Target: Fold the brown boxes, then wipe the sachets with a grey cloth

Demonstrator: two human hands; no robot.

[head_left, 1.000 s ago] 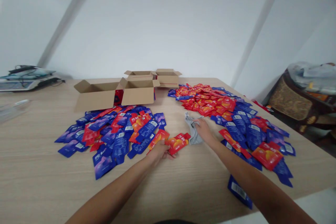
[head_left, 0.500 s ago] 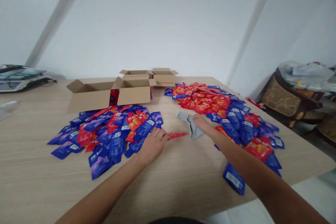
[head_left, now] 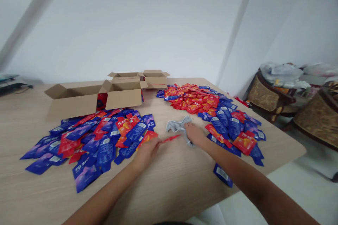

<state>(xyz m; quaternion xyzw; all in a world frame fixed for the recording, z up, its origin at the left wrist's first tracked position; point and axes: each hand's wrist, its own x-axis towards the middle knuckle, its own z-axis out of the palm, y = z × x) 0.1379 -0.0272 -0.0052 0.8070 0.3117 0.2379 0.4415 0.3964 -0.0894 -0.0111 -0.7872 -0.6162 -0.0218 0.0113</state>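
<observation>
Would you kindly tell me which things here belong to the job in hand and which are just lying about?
In the job:
red pouch, in the left hand
grey cloth, in the right hand
pouch piles and cardboard boxes, probably

Lying about, it seems:
patterned chairs
plastic bags

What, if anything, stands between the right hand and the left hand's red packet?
Only the grey cloth, gripped by the right hand, lies there, near the free end of the red packet that the left hand holds. Nothing else visible stands between.
</observation>
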